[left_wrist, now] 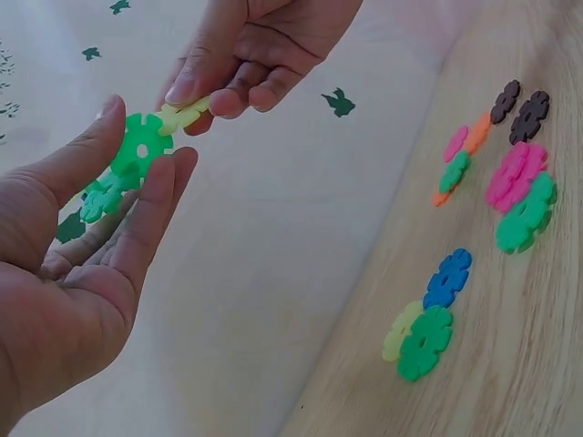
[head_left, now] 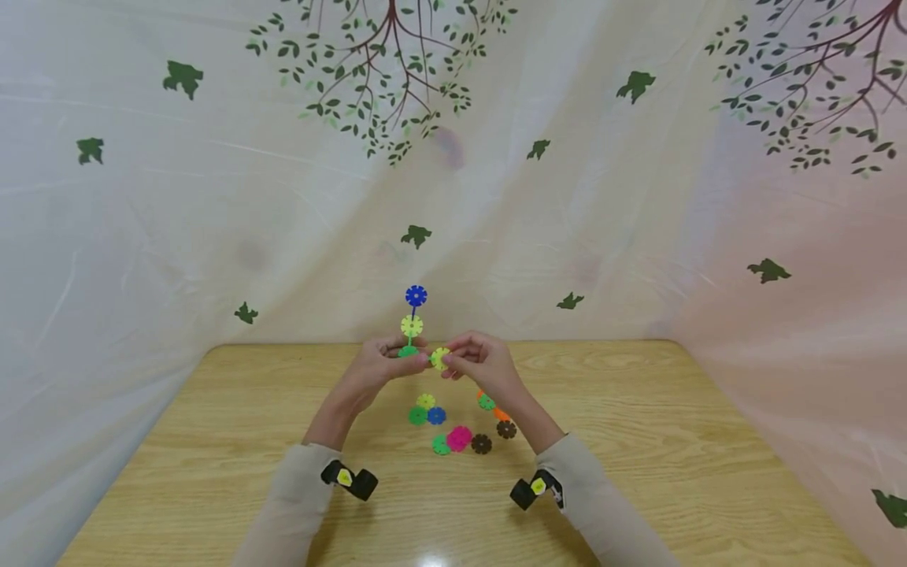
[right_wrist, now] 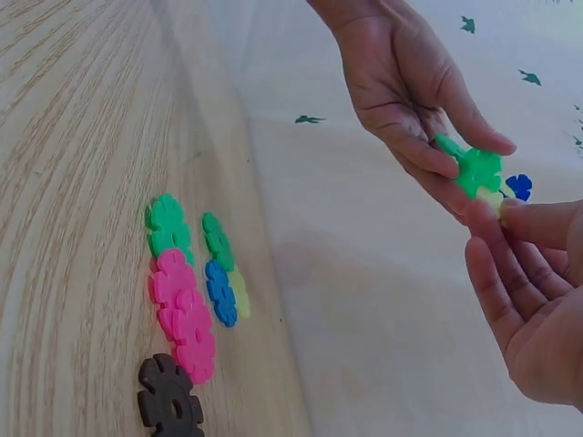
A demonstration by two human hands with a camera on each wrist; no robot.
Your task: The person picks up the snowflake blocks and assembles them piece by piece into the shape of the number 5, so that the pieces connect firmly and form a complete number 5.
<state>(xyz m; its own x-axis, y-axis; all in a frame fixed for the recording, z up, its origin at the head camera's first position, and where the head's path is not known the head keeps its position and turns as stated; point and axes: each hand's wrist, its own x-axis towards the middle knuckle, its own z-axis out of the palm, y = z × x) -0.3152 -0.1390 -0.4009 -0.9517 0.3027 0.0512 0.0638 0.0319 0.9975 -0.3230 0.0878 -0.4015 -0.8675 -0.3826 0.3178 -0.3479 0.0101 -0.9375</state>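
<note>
Both hands are raised over the far part of the table. My left hand [head_left: 372, 368] pinches a green notched plastic disc [left_wrist: 143, 146], with a second green disc [left_wrist: 107, 193] joined to it. Upward from the left hand rises a chain of linked discs, with a yellow disc [head_left: 412, 325] in the middle and a blue disc [head_left: 416, 296] on top. My right hand [head_left: 489, 364] pinches another yellow disc [head_left: 439, 359] between thumb and fingers. This disc meets the edge of the green one in the left wrist view [left_wrist: 182, 116]; fingers partly cover it.
On the wooden table [head_left: 283, 425] lie several loose notched discs: green [head_left: 418, 415], blue [head_left: 436, 416], yellow [head_left: 426, 401], pink [head_left: 459, 439], dark brown [head_left: 482, 444] and orange [head_left: 501, 414]. A patterned curtain [head_left: 319, 260] hangs behind the table's far edge.
</note>
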